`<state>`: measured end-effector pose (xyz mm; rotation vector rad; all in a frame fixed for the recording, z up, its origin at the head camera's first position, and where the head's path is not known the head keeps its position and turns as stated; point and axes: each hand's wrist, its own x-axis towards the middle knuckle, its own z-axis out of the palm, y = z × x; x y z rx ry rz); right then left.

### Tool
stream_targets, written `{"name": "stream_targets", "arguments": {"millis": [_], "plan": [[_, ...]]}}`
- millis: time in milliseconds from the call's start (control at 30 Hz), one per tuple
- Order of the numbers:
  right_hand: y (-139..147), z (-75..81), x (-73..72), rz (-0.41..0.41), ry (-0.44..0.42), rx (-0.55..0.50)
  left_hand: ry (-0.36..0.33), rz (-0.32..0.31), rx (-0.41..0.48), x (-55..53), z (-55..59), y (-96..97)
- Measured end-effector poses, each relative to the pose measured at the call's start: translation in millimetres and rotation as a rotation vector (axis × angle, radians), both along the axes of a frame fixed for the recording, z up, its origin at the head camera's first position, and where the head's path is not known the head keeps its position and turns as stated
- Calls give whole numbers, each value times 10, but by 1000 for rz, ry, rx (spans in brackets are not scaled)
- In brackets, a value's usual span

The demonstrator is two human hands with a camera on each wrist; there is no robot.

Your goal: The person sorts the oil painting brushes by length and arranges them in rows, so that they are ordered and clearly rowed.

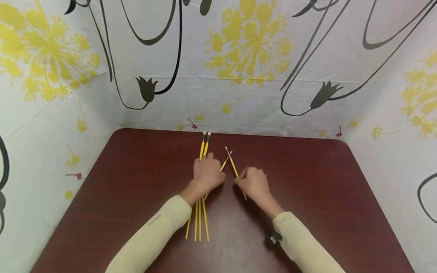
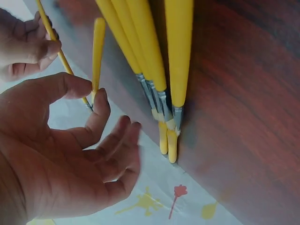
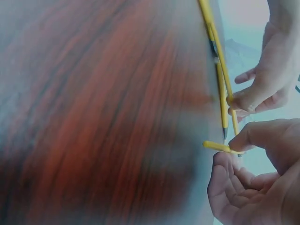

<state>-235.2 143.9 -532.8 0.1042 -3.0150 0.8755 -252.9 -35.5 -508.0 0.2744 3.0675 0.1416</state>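
My left hand (image 1: 206,172) pinches a slim yellow paintbrush (image 2: 97,51) between thumb and index finger, its other fingers loosely bent. In my right hand (image 1: 254,183), thumb and fingertips pinch another thin yellow paintbrush (image 1: 233,163), tilted with its tip away from me. The tips of these two brushes cross or overlap in the head view; whether they touch I cannot tell. Under and beside my left hand lie several more yellow paintbrushes (image 2: 179,51), their handles toward me. Two flat paintbrushes (image 1: 206,147) extend past that hand toward the table's far edge.
The dark red-brown wooden table (image 1: 294,249) has rounded far corners. White cloth (image 1: 191,89) printed with yellow and grey flowers hangs behind it and on both sides. A small black device (image 1: 275,238) sits at the right sleeve's cuff.
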Motion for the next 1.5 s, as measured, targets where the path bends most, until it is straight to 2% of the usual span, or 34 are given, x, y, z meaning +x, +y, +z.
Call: {"name": "stream_targets", "arguments": {"millis": [233, 433, 533, 800, 1233, 1367, 1500], "plan": [[28, 53, 27, 26, 6, -135, -46, 27, 158, 23, 117, -76], [30, 101, 95, 62, -52, -266, -130, 56, 287, 82, 182, -149], [26, 118, 141, 78, -84, -322, -156, 67, 323, 133, 194, -188], [3, 164, 304, 131, -177, -379, -172, 67, 383, 283, 176, -304], [-87, 108, 517, 174, -277, -422, -222, 55, 503, 507, 92, -470], [-128, 125, 586, 193, -284, -415, -224, 61, 488, 572, 78, -491], [-178, 134, 647, 205, -300, -390, -230, 75, 431, 632, 66, -490]]}}
